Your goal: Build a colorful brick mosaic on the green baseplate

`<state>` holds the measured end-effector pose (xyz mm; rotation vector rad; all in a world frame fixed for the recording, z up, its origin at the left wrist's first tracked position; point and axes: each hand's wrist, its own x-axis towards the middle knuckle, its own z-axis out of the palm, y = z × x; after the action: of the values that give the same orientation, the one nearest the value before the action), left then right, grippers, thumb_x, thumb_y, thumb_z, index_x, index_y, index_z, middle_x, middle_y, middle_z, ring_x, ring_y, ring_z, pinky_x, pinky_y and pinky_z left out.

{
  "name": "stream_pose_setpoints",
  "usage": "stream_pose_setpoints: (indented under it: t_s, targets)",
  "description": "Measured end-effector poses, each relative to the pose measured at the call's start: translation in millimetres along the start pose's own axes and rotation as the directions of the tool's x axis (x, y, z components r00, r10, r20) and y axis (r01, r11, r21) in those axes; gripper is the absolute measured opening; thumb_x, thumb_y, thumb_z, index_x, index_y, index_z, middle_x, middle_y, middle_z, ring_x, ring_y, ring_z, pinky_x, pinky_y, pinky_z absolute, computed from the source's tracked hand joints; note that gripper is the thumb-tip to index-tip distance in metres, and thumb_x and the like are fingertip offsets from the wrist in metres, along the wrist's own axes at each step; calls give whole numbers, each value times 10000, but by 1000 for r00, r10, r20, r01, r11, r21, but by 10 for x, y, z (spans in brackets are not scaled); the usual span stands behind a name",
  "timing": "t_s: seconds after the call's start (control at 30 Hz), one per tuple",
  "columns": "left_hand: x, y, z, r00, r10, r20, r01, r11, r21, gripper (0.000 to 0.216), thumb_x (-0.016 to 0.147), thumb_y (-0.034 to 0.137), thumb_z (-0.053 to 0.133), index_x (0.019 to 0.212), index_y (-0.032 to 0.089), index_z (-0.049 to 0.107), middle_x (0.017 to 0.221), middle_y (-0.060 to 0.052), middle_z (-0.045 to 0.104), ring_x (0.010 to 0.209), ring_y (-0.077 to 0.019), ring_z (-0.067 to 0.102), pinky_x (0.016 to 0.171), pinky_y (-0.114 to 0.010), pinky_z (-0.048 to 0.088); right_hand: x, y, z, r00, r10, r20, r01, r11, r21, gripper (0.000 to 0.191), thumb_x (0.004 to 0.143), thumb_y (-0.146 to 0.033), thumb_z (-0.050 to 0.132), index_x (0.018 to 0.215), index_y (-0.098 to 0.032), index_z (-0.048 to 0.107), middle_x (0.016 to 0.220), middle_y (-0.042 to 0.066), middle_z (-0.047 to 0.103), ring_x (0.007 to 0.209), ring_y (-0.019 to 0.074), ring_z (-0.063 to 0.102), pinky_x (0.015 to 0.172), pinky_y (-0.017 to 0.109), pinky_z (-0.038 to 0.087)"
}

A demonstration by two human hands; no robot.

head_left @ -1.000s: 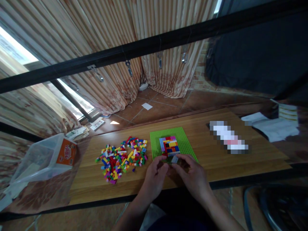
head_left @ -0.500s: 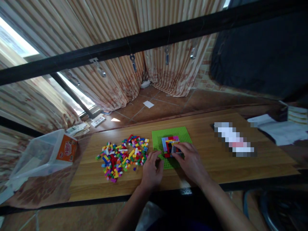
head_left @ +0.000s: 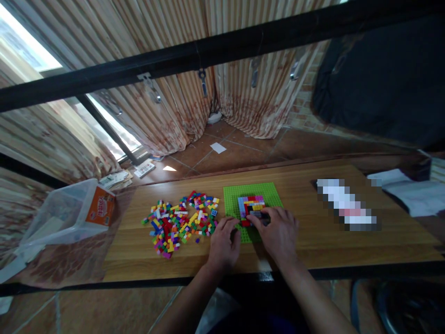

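A green studded baseplate [head_left: 231,192] lies on the wooden table, carrying a low block of stacked toy bricks [head_left: 242,204] in light blue, purple, red and yellow. Over the near right part of this stack, my right hand [head_left: 280,232] pinches a grey brick [head_left: 256,214] between thumb and fingers. Whether the brick is pressed onto the stack I cannot tell. My left hand [head_left: 224,243] rests by the plate's near left edge, fingers curved and thumb apart, with nothing visible in it. Left of it spreads a pile of loose coloured bricks [head_left: 181,221].
Beyond the left end of the wooden table [head_left: 306,246] sits a clear plastic bin [head_left: 66,218] with an orange label. A blurred-out flat item [head_left: 347,204] lies at the table's right. Papers [head_left: 399,190] are past it. A black bar [head_left: 174,69] crosses above, with curtains behind.
The view has shifted slightly, moving the table contents a little to the right in the picture. My right hand has turned slightly over the grey brick; my left hand stays beside the plate.
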<state>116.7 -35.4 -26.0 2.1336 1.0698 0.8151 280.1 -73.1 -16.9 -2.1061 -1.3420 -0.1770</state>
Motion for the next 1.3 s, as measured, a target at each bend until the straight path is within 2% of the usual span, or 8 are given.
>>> stream_pose_setpoints:
  t_s: [0.23,0.33,0.4,0.57,0.73,0.93,1.03,1.3]
  targets:
    - [-2,2,3,1000,-16,4,16,1000,15,294,858,120,501,1127,209,577,1173,-91,582,1042,-203,593,902,-373,523,-92,110,-38,1000,-19,-14,20,995,101,317,920,-432,487,917,-200,702,947,91,668,920,243,528,789,366,342]
    - [-4,21,-8,1000,-21,9,21,1000,13,376,853,111,501,1213,218,531,1197,-91,565,942,-175,617,854,-348,538,-93,65,-25,1000,-8,-21,11,992,125,291,917,-397,493,871,-208,708,944,86,662,916,238,524,789,367,341]
    - [-6,42,-18,1000,-12,18,11,999,38,437,856,118,501,1279,227,487,1222,-94,548,959,-178,614,869,-351,532,-84,38,-12,1000,1,-21,2,992,126,286,915,-384,492,852,-209,709,944,85,658,909,235,518,785,367,337]
    - [-24,94,-27,996,74,39,-79,985,152,494,882,165,486,1368,229,428,1296,-116,500,1210,-233,497,1008,-406,455,-83,59,-22,1000,11,-28,-7,992,130,278,910,-385,496,869,-209,708,939,88,661,916,242,523,796,377,344]
    - [-49,133,-24,986,163,23,-163,949,269,494,890,193,484,1381,210,433,1393,-141,445,1258,-278,447,1039,-471,395,-100,121,-105,998,8,-63,2,988,155,264,922,-354,480,927,-199,694,970,97,676,942,245,548,825,387,378]
    - [-6,236,23,956,271,114,-293,914,281,522,857,133,466,1373,188,420,1427,-107,466,1313,-275,397,1092,-493,313,-148,95,-124,990,-143,-8,139,944,300,283,924,-206,386,1062,-208,633,1076,84,680,1023,227,567,908,407,410]
    - [35,245,68,955,268,127,-293,915,278,507,841,85,442,1334,202,448,1414,-92,491,1335,-260,385,1108,-497,286,-165,76,-97,982,-187,28,167,929,331,305,911,-189,364,1068,-216,624,1092,78,679,1078,238,544,945,429,401]
    - [59,234,140,963,202,180,-257,891,375,535,812,41,455,1321,205,427,1390,-72,523,1349,-257,361,1130,-539,227,-183,33,-72,983,-173,53,150,941,303,333,884,-130,352,1065,-189,624,1120,71,675,1110,245,513,959,429,377]
